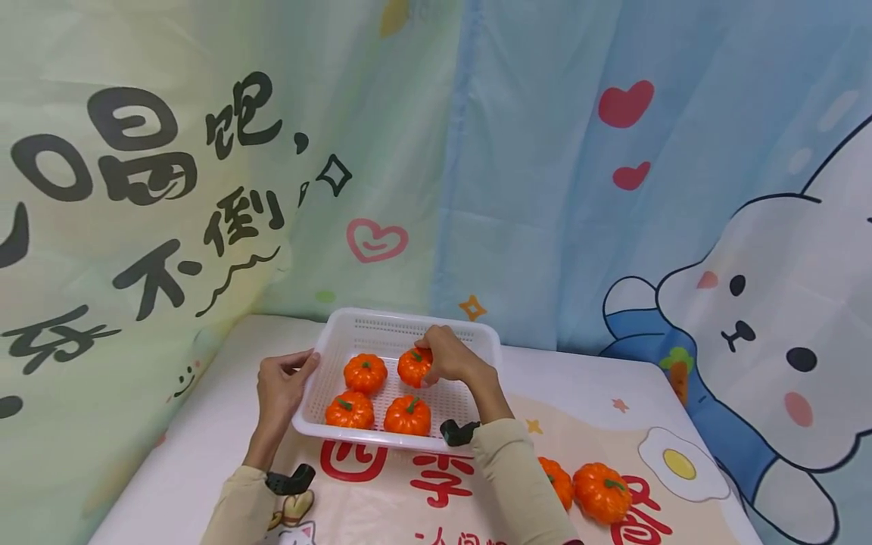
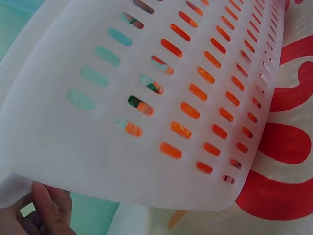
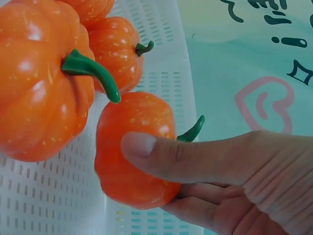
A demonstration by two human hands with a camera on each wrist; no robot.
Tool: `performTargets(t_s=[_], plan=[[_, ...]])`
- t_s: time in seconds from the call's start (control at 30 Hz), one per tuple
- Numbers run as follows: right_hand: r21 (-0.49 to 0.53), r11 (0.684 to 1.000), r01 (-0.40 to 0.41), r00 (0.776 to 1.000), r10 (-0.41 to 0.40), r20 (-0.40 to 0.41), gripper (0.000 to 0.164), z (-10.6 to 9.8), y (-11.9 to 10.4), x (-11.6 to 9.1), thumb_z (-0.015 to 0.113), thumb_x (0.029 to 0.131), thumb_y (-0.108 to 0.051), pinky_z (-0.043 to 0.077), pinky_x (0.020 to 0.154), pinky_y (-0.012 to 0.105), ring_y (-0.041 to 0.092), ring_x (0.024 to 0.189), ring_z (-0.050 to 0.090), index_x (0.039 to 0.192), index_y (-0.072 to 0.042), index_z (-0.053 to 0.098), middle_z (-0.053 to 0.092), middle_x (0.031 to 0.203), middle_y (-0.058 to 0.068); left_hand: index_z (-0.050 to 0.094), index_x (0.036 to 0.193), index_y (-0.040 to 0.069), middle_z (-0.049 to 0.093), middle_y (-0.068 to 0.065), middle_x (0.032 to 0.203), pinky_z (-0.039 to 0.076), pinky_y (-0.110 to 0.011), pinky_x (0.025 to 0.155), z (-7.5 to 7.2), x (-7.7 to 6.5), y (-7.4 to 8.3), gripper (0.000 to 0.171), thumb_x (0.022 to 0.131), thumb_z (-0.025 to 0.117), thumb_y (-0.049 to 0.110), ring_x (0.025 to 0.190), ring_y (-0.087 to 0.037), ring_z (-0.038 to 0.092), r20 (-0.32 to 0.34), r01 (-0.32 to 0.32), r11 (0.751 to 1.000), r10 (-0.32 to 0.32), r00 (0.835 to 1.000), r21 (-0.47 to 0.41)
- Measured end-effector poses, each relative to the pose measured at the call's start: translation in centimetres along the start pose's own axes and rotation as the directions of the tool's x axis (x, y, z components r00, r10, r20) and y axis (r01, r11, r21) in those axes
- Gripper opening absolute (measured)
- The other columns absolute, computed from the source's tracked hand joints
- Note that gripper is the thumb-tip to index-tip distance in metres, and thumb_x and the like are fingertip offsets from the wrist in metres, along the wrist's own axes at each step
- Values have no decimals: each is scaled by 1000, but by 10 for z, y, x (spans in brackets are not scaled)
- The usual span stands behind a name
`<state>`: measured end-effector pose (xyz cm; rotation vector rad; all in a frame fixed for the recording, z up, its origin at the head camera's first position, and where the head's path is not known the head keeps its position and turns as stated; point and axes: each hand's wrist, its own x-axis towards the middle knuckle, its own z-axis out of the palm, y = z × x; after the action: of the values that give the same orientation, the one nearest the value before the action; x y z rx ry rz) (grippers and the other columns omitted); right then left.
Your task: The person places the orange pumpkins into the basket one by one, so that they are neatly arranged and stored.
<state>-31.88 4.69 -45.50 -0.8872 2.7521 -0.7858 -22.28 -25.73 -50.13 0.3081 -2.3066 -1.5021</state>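
Observation:
A white perforated plastic basket [image 1: 316,409] holds several small orange pumpkins with green stems. My right hand [image 1: 455,356] reaches inside and grips one pumpkin [image 3: 139,112] at the back right, thumb across its side in the right wrist view. The other pumpkins sit close by: one at the back left [image 1: 365,374], one at the front left [image 1: 350,410] and one at the front middle [image 1: 408,415]. My left hand [image 1: 278,386] pinches the basket's left rim; its fingers [image 2: 48,208] show under the rim in the left wrist view.
Two more pumpkins lie on the printed tablecloth to the right of the basket, one [image 1: 602,493] in full view and one [image 1: 555,483] partly behind my right sleeve [image 1: 524,484]. A printed curtain [image 1: 518,189] hangs right behind the table.

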Motion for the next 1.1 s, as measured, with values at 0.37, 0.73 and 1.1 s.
performTargets(t_s=[0.37, 0.73, 1.1], plan=[[60, 998, -26, 999, 23, 45, 73, 4, 8, 9, 99, 71, 1, 60, 108, 44, 28, 116, 69, 138, 3, 71, 80, 129, 15, 78, 129, -1, 79, -29, 111, 55, -18, 60, 0, 0, 3, 36, 106, 73, 27, 73, -16, 66, 5, 14, 1000, -14, 1000, -13], [73, 997, 6, 998, -10, 57, 73, 9, 4, 14, 99, 65, 8, 64, 101, 41, 31, 116, 77, 133, 5, 73, 80, 127, 18, 78, 130, 0, 79, -29, 112, 56, -18, 61, -1, 0, 1, 37, 106, 74, 27, 74, -18, 67, 9, 20, 1000, -19, 1000, -21], [117, 993, 5, 997, -14, 76, 72, 15, 6, 15, 99, 66, 11, 63, 103, 43, 30, 117, 77, 134, 3, 75, 81, 126, 16, 78, 129, -1, 79, -29, 110, 56, -18, 60, 0, 1, 0, 38, 106, 74, 28, 73, -16, 66, 9, 23, 999, -23, 1000, -23]])
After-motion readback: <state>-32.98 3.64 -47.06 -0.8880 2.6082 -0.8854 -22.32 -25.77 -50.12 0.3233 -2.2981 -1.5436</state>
